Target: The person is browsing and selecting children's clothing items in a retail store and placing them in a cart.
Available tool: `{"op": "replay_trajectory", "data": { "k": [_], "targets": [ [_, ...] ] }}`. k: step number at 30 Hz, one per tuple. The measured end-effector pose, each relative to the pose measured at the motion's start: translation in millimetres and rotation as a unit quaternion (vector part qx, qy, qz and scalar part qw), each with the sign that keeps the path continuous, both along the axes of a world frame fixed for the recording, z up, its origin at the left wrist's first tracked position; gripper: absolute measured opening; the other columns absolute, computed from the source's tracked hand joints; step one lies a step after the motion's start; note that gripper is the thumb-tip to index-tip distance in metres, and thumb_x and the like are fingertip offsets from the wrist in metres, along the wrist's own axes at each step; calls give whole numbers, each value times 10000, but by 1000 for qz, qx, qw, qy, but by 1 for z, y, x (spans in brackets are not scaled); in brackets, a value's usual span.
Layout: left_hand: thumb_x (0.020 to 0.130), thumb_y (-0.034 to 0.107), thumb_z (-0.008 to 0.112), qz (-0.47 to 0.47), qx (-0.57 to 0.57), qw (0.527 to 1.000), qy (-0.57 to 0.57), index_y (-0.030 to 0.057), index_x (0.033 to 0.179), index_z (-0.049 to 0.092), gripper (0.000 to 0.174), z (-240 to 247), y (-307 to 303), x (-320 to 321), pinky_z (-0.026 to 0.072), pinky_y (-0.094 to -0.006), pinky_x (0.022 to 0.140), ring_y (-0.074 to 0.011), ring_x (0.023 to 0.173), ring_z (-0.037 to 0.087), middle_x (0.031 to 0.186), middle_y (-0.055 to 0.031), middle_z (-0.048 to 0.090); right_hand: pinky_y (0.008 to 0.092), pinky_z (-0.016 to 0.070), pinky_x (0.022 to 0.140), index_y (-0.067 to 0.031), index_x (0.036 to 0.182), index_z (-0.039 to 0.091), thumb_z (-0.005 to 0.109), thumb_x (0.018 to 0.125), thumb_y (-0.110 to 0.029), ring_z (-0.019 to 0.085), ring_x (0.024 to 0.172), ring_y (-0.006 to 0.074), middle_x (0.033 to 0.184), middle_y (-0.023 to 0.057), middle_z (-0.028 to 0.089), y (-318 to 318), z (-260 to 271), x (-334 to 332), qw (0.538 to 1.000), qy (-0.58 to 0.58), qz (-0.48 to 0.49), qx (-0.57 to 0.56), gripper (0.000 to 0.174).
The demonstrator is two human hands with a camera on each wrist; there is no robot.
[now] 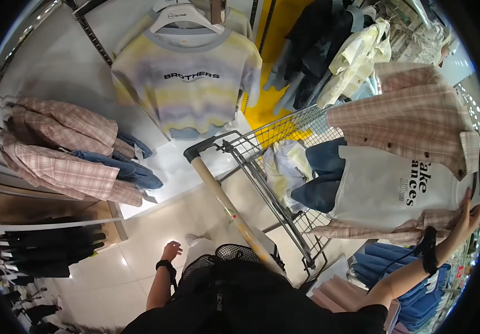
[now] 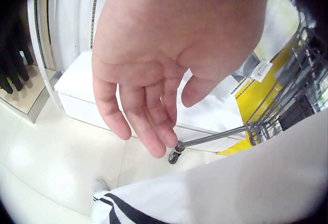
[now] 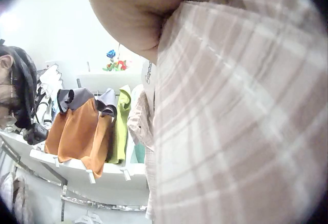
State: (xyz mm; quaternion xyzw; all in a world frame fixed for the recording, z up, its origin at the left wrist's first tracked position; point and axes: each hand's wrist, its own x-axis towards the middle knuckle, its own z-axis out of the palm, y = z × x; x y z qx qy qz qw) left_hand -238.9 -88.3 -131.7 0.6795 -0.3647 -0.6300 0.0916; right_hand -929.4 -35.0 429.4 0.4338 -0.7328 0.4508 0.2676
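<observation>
At the right of the head view, my right hand (image 1: 469, 216) is raised at the neck of a pink plaid shirt (image 1: 412, 119) layered over a white printed top (image 1: 395, 189). It grips the hanger there, part of which shows as a white lettered piece (image 3: 148, 72) in the right wrist view; the fingertips are hidden. Plaid cloth (image 3: 241, 116) fills that view's right side, beside the hand (image 3: 136, 16). My left hand (image 1: 171, 251) hangs low, holding nothing, its fingers (image 2: 136, 119) loosely bent in the left wrist view.
A wire cart (image 1: 251, 161) with a long handle (image 1: 231, 214) stands before me, clothes (image 1: 287, 167) inside. Striped sweatshirts (image 1: 187, 83) and plaid shirts (image 1: 62, 167) hang on the wall. Folded jeans (image 1: 423, 295) lie at lower right. Another person (image 3: 18, 85) shows in the right wrist view.
</observation>
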Motion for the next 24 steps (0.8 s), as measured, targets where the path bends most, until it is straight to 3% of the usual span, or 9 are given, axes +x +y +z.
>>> {"op": "replay_trajectory", "data": {
  "k": [5,9,11,13,16,19,21,23,24],
  "targets": [
    [805,115,465,-24,-7,1000,-10,-55,885,536,201,1,-1,-9,523,-293,524,-212,633,617,731,-153,603,231,398,766,35,1059,509,593,797,-111,499,877,119,985,84,539,-12,9,28,999,-40,20,-4,312],
    [838,221,397,-59,7,997,-38,14,959,530,274,-5,12,-6,429,-268,444,-181,601,623,765,-120,635,223,375,805,47,1140,431,566,792,-25,486,926,133,1027,79,517,-24,-36,41,992,-57,112,-4,380],
    [815,97,455,-20,29,999,-30,-60,887,533,190,13,14,-9,532,-304,535,-217,657,620,783,-149,598,242,364,829,44,1148,424,583,780,-30,476,945,143,1032,83,516,-32,-60,55,994,-62,90,23,407],
    [806,108,470,21,19,1000,0,-58,880,540,195,-2,25,3,531,-301,537,-213,663,622,782,-144,599,240,358,828,30,1135,429,586,768,-11,467,929,143,1025,84,509,-42,-91,66,985,-109,131,28,401],
    [787,131,486,12,47,998,-40,-50,874,554,212,16,29,0,525,-290,549,-208,652,626,787,-139,608,237,370,811,26,1130,430,605,752,-16,480,917,144,1044,87,504,-51,-186,44,969,-190,155,36,419],
    [793,163,468,17,-4,999,-47,-47,857,555,236,-6,45,14,517,-293,560,-204,645,628,758,-141,619,245,393,793,21,1140,416,602,746,-7,500,897,151,1048,89,508,-86,-225,52,922,-322,210,48,436],
    [793,166,462,14,-3,997,-73,-42,843,557,234,8,48,14,514,-287,564,-196,639,629,757,-136,622,263,373,847,23,1216,352,576,754,2,473,996,175,1125,101,479,-109,-314,0,870,-404,197,202,514],
    [790,161,466,26,-5,997,-66,-38,834,557,223,8,47,16,511,-280,564,-190,647,630,756,-123,623,260,374,846,27,1228,335,588,753,-15,471,1000,184,1120,104,481,-131,-377,-14,879,-377,251,148,540],
    [790,161,466,30,-7,997,-69,-38,834,557,223,15,46,13,511,-280,564,-190,647,630,756,-123,623,273,372,862,33,1237,321,615,725,-51,474,1021,215,1145,133,475,-139,-402,-25,899,-319,240,180,596]
  ]
}}
